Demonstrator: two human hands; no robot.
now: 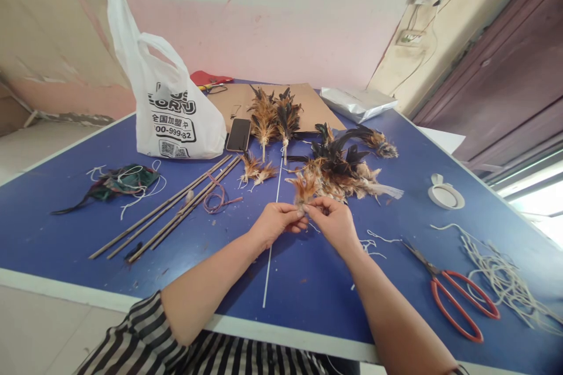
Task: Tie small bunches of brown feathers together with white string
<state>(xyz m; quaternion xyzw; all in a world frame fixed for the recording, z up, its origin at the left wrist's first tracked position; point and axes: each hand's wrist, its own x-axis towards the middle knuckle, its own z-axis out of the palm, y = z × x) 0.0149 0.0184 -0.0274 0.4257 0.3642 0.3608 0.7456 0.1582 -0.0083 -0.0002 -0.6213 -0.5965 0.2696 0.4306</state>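
Observation:
Both hands meet over the blue table, pinching the base of a small bunch of brown feathers (303,186). My left hand (281,224) is closed on it from the left, and my right hand (332,220) closes on the same base from the right. The feather tips point up and away from me. Just behind lies a pile of loose brown and black feathers (338,170). To the left of the pile are small feather bunches (257,171) with white string ends. Two larger feather bundles (264,120) on stems lie farther back.
Red-handled scissors (457,299) and tangled white string (501,275) lie at right, near a tape roll (446,194). Several thin sticks (167,211) and dark green feathers with string (118,181) lie at left. A white plastic bag (176,105), phone (238,135) and cardboard (308,99) are behind.

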